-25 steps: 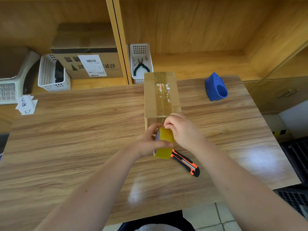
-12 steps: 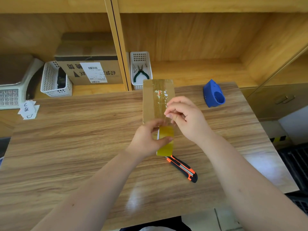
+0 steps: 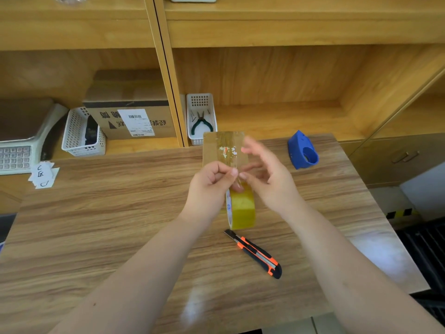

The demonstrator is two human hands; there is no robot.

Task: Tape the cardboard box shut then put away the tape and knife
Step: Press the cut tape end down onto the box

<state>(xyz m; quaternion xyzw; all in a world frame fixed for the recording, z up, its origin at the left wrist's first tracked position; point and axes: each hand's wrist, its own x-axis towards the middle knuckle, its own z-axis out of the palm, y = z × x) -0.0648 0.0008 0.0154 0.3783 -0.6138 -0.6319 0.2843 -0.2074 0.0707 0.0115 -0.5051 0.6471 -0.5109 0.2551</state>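
On the near part of the table lies the knife, black and orange. Its long axis goes diagonally: the blade end points far and to the left, toward the tape roll, and the back end points near and to the right. No hand touches it.

Just beyond the knife tip is the tape roll, yellowish, standing on its edge with its flat side to the left. I cannot tell if it rests on the table or hangs. A clear strip goes up from the roll to the left hand, which is closed, with thumb and finger pressed together on the strip's end. The right hand is beside it, spread and a little blurred; its fingertips are near the strip, but I cannot tell if they touch it.

Behind the hands stands the cardboard box, narrow, with its long axis going away from the person; brown tape runs along the top.

Farther right on the table sits a blue tape dispenser, well apart from the box. On the shelf behind are a white basket with pliers, a second basket, a labelled carton and a scale.
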